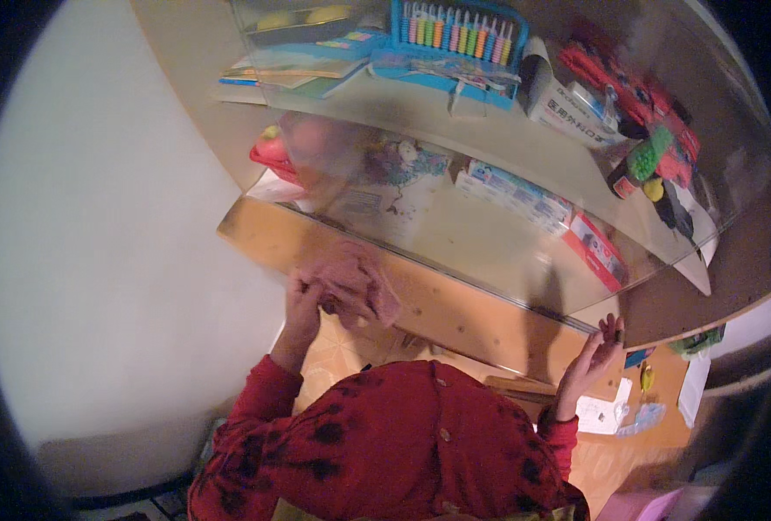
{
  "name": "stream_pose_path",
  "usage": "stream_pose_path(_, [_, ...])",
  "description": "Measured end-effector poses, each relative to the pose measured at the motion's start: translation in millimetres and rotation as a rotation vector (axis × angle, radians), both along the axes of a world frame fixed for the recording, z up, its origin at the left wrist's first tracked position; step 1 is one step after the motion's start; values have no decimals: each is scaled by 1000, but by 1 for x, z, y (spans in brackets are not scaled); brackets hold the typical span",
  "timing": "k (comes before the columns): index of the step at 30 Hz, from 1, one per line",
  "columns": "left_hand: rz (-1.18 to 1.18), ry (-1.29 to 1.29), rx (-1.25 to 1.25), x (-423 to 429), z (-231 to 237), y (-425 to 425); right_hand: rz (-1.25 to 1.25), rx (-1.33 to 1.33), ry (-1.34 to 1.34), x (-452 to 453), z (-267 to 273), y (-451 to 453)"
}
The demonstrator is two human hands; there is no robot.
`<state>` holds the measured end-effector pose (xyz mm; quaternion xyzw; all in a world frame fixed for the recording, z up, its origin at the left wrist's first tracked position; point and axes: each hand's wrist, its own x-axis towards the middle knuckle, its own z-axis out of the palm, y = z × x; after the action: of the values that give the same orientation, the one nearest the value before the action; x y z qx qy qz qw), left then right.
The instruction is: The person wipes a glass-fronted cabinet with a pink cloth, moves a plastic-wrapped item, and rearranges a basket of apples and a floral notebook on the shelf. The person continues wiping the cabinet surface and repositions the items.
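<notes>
A crumpled pink cloth [356, 286] is bunched in my left hand [302, 296], in front of the wooden cabinet's lower board [457, 312]. Part of the cloth lies against the board and part hangs below it. My right hand [590, 361] is at the right end of this board, palm partly turned up and fingers apart, with nothing visible in it. Whether its fingertips touch the cabinet edge is hard to tell. Above both hands, a clear glass panel [489, 228] covers the lower shelf [424, 221].
Behind the glass are a blue bead abacus [460, 32], books [294, 71], a mask box [568, 111], a red basket [271, 163], a long blue-and-white box [515, 195] and a red box [594, 251]. A white wall [111, 228] bounds the left. Papers [603, 413] lie on a wooden surface at lower right.
</notes>
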<state>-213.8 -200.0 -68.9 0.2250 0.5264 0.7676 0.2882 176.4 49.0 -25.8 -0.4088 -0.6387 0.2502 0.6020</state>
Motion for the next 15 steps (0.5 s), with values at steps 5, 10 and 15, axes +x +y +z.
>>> stream_pose_path(5, [239, -27, 201, -69, 3, -28, 142, 25, 90, -20, 2, 40])
stream_pose_path(10, [215, 562, -56, -144, 46, -2, 143, -73, 175, -37, 3, 55])
stream_pose_path(15, [-76, 829, -481, -166, 107, 48, 124, -104, 261, -55, 12, 58])
